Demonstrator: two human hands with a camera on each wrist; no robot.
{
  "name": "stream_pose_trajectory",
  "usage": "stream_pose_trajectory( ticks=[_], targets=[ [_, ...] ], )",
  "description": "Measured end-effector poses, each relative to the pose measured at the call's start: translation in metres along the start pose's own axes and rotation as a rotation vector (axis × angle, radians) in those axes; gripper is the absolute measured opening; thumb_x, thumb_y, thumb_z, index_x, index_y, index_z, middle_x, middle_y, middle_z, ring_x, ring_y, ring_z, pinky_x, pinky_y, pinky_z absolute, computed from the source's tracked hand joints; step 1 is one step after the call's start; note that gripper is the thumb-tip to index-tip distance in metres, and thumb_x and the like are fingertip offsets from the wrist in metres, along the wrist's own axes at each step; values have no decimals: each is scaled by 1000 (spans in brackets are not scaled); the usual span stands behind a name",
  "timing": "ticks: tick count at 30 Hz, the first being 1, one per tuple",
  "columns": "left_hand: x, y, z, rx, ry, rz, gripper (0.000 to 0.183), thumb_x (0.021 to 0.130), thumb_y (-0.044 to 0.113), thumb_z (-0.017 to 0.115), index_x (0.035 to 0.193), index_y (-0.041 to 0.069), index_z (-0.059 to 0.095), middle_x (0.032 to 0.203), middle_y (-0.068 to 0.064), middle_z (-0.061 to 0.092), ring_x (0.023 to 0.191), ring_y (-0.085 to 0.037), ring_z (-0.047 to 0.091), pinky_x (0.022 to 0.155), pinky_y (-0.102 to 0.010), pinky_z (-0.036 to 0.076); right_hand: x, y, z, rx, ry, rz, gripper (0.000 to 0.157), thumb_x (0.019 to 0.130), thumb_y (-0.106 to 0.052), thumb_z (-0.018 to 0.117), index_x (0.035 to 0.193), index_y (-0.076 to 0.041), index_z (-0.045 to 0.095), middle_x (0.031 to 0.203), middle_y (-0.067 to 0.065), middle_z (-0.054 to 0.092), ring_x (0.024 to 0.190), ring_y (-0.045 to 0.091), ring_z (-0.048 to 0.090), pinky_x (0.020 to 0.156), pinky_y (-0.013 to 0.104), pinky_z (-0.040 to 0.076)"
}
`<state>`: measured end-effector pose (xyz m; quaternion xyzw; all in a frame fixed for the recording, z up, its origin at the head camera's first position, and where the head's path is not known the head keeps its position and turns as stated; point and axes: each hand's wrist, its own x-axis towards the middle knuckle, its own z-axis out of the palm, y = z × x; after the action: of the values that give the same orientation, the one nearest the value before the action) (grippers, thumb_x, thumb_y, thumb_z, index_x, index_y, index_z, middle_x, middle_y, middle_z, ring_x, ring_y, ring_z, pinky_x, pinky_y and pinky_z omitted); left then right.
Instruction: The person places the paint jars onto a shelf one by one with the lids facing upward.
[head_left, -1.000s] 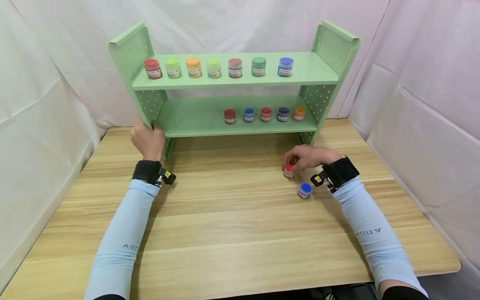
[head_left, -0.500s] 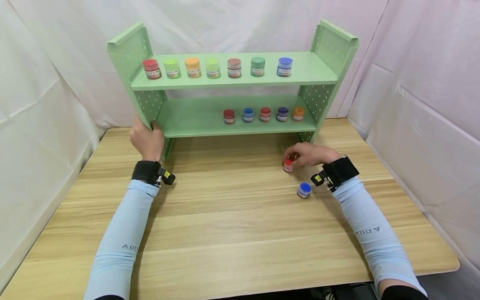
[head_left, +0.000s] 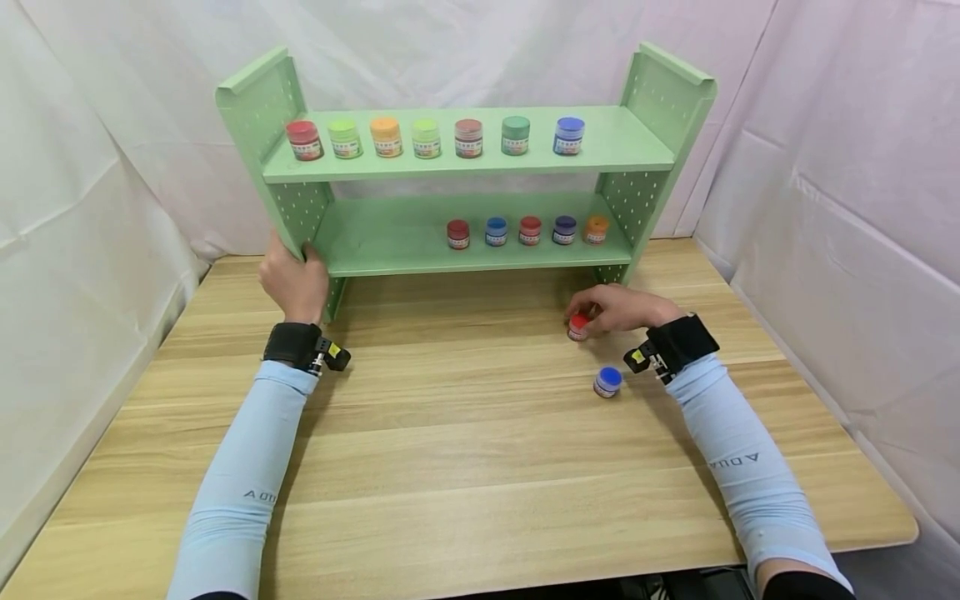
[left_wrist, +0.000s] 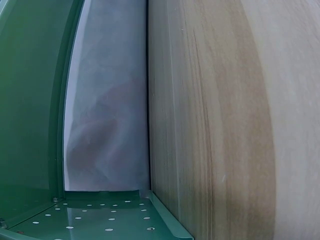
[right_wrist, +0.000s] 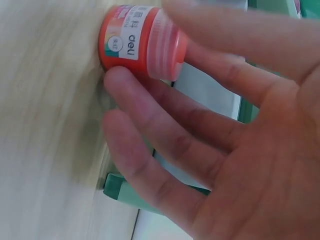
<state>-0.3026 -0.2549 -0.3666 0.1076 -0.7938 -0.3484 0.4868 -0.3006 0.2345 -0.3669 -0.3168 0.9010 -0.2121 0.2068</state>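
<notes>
My right hand (head_left: 621,307) holds a small red paint jar (head_left: 577,332) by its lid, between thumb and fingers. In the right wrist view the jar (right_wrist: 125,39) shows a white label, and its base is at or just over the wood; I cannot tell which. A blue-lidded paint jar (head_left: 608,382) stands on the table nearer to me. At the left, my left hand (head_left: 295,285) grips the lower front edge of the green shelf's side panel (head_left: 262,108); its fingertips are hidden behind it. The left wrist view shows the perforated green panel (left_wrist: 107,220), not the hand.
Several paint jars line the upper board (head_left: 622,137). On the lower board (head_left: 390,221) more jars stand toward the right, among them a red one (head_left: 458,235) and an orange one (head_left: 596,230). The wooden table (head_left: 450,467) extends toward me, with white cloth (head_left: 82,208) around it.
My right hand has shifted the red jar slightly forward, toward the shelf and away from the blue-lidded jar. My left hand stays on the shelf's side panel.
</notes>
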Motion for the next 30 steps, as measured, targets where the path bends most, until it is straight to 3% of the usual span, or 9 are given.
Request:
stream_pose_trajectory(
  ticks=[12, 30],
  targets=[
    [0, 1, 0, 0, 0, 2, 29, 85, 4, 52, 111, 6, 65, 107, -14, 72, 100, -29, 69, 84, -46, 51, 4, 6, 1, 21, 32, 31, 33, 81, -30, 76, 108, -16, 64, 99, 2, 67, 92, 17, 62, 83, 33, 46],
    [0, 2, 0, 0, -3, -1, 30, 84, 4, 53, 111, 6, 66, 109, -12, 72, 102, -27, 69, 88, -45, 51, 2, 5, 0, -4, 60, 15, 23, 83, -25, 74, 102, -15, 66, 92, -1, 69, 87, 15, 62, 81, 32, 48]
  ],
)
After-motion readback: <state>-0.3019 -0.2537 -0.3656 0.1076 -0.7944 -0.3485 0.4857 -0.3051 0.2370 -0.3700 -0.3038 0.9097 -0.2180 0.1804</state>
